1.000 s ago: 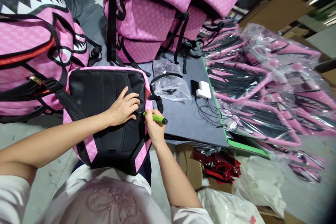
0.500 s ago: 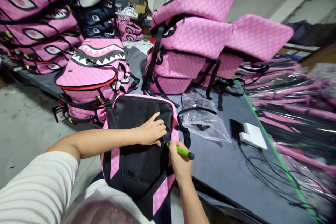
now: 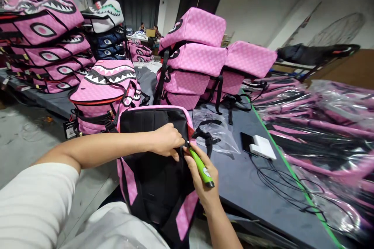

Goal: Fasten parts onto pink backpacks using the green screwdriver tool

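A pink backpack with a black padded back panel (image 3: 152, 171) lies against my lap and the table edge. My left hand (image 3: 166, 142) is closed, its fingers pinching the black panel near the bag's right edge. My right hand (image 3: 201, 177) grips a green pen-like tool (image 3: 201, 167), its tip touching the bag just beside my left fingers. A black strap with a buckle (image 3: 206, 136) hangs off the bag's right side.
Pink shark-mouth backpacks are stacked at left (image 3: 102, 89) and behind (image 3: 193, 62) on the dark table (image 3: 242, 186). A clear plastic bag (image 3: 219, 132), a phone with a white charger (image 3: 260, 146) and cables lie to the right. Bagged backpacks (image 3: 321, 136) fill the right side.
The camera has tilted up, showing the room. My left hand went from flat on the panel to pinching it, and the green tool swung more upright in my right hand.
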Demonstrator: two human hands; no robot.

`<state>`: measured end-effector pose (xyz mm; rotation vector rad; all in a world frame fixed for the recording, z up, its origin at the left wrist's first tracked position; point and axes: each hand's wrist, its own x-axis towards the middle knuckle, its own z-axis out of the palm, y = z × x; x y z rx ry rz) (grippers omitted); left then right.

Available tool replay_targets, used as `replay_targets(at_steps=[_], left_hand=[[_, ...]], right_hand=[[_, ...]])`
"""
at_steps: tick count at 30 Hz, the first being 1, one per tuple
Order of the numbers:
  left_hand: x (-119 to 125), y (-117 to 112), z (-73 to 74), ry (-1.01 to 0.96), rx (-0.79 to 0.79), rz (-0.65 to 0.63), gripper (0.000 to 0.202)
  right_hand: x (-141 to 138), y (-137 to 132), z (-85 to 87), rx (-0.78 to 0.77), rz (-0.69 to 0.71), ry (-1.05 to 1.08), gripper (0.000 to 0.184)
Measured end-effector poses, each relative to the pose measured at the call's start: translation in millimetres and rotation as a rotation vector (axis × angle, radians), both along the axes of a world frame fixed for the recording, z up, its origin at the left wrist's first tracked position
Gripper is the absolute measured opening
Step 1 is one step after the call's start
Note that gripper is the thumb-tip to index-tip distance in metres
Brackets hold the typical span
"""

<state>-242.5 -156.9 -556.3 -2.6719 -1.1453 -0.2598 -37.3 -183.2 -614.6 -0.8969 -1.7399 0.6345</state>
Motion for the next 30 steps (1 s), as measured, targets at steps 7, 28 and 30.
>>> replay_targets(at_steps=[7, 28, 30], left_hand=[[27.4, -64.9, 15.5, -0.283, -0.056, 0.119, 0.044], [18.5, 44.9, -26.4, -0.03, -0.102, 0.212, 0.099], [19.8, 49.6, -32.3, -0.041, -0.079, 0.163, 0.104]], right_hand=[[18.2, -20.6, 26.2, 0.441, -0.008, -0.158, 0.04], [-2.0, -13.0, -39.9, 0.452, 0.037, -0.266, 0.029], [6.1, -14.1, -45.0, 0.362, 0.044, -0.286, 0.03]])
